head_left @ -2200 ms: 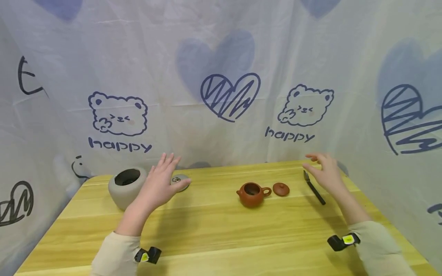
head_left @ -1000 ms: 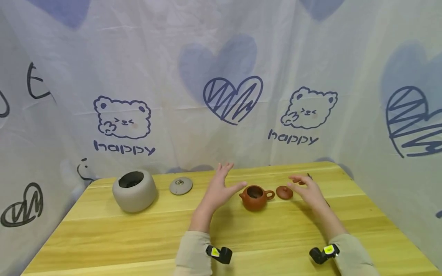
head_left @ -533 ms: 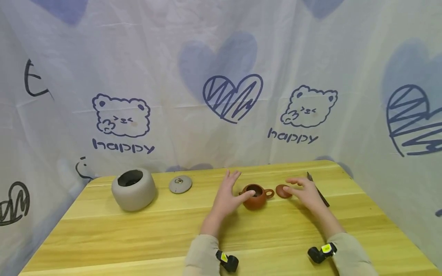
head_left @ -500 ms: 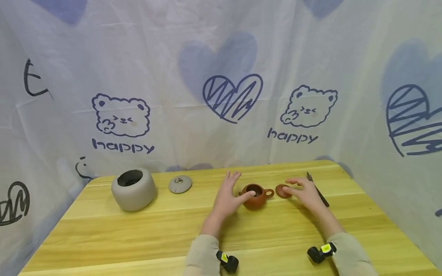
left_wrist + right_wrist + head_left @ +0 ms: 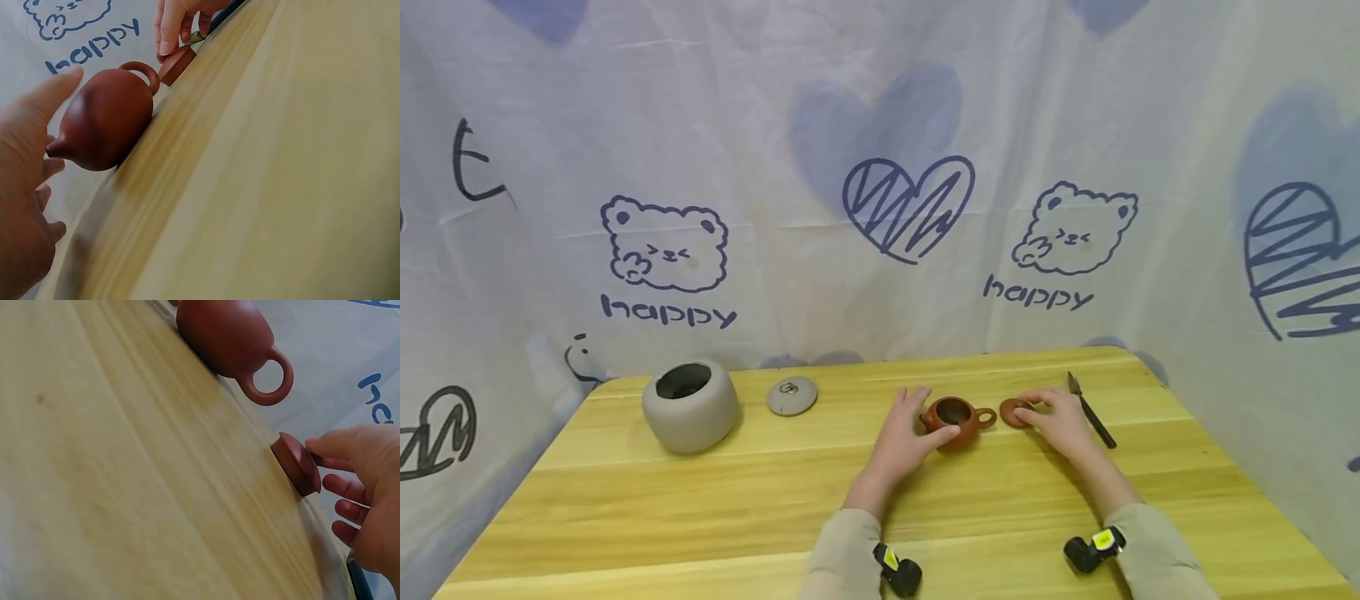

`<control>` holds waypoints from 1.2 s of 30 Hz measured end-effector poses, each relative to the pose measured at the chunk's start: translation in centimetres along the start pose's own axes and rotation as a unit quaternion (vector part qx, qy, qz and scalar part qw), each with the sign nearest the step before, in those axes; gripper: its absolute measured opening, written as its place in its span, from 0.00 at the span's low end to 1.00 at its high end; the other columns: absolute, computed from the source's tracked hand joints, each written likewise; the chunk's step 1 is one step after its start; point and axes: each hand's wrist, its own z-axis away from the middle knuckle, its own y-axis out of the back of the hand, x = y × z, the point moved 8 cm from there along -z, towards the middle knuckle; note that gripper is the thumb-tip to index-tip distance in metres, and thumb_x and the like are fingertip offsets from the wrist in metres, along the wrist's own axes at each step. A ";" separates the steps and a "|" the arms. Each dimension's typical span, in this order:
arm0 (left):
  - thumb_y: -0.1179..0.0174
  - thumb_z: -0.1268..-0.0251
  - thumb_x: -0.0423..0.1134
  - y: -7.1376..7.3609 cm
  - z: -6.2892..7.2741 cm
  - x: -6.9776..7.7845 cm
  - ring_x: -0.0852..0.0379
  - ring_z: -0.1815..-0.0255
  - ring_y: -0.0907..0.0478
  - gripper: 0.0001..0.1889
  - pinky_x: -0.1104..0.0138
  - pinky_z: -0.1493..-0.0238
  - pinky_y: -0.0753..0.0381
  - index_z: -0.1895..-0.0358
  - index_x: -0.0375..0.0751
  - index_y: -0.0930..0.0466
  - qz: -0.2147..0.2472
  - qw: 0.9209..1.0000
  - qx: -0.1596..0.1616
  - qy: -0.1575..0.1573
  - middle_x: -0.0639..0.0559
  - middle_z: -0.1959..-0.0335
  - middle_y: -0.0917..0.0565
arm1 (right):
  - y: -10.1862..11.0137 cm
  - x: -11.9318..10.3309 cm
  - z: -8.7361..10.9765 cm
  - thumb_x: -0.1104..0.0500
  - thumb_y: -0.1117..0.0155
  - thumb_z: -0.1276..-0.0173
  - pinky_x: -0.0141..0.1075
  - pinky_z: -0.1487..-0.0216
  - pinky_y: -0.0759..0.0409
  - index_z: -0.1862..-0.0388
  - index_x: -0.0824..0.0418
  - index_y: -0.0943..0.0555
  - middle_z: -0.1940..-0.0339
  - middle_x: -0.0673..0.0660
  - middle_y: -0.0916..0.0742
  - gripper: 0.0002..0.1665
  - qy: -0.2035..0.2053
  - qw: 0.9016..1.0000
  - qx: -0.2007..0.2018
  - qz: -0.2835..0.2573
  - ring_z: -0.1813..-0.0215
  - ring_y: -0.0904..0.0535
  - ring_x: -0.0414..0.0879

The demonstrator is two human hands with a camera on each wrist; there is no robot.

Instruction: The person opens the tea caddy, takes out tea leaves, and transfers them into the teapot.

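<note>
A small reddish-brown clay teapot [image 5: 953, 435] stands uncovered on the wooden table, its handle to the right. My left hand [image 5: 902, 442] is spread around its spout side, thumb in front and fingers behind; in the left wrist view the fingers are loosely bent near the spout and do not close on the pot. Right of the handle lies the matching teapot lid [image 5: 294, 464], which looks still down on the tabletop. My right hand [image 5: 1060, 423] pinches the lid's knob between thumb and forefinger, the other fingers curled loosely. The knob is mostly hidden by these fingertips.
A grey round jar [image 5: 691, 421] with an open mouth stands at the left of the table [image 5: 715, 517]. Its grey lid [image 5: 792, 397] with a small ring lies beside it. A dark slim-handled tool [image 5: 1093, 417] lies right of my right hand. A printed cloth [image 5: 790, 275] hangs behind.
Both hands have come inward: the left from beside the grey jar to the teapot, the right from above the dark tool to the teapot lid, whose knob it now pinches.
</note>
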 end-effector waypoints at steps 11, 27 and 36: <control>0.41 0.38 0.64 -0.5 0.0 1.4 0.41 0.20 0.51 0.42 0.42 0.25 0.42 0.28 0.40 0.35 -0.154 0.988 -0.018 -0.001 0.42 0.26 0.34 | 0.2 -0.3 -0.2 0.60 0.33 0.35 0.59 0.38 0.32 0.55 0.68 0.15 0.53 0.68 0.14 0.14 0.003 1.000 0.010 0.019 0.43 0.24 0.65; 0.45 0.38 0.68 -0.4 0.0 1.7 0.46 0.19 0.53 0.41 0.39 0.25 0.47 0.28 0.47 0.34 -0.224 0.974 -0.029 0.033 0.47 0.24 0.37 | 1.2 -0.4 -0.3 0.58 0.33 0.34 0.58 0.39 0.29 0.55 0.66 0.15 0.52 0.68 0.15 0.14 -0.013 1.000 0.026 0.010 0.42 0.24 0.65; 0.45 0.38 0.67 -0.4 -0.1 2.1 0.46 0.19 0.51 0.40 0.40 0.25 0.47 0.28 0.46 0.34 -0.243 0.968 -0.043 0.035 0.47 0.24 0.37 | 2.2 -1.6 -0.4 0.59 0.33 0.34 0.58 0.39 0.27 0.55 0.68 0.16 0.53 0.68 0.15 0.14 -0.005 0.999 0.044 -0.013 0.43 0.23 0.64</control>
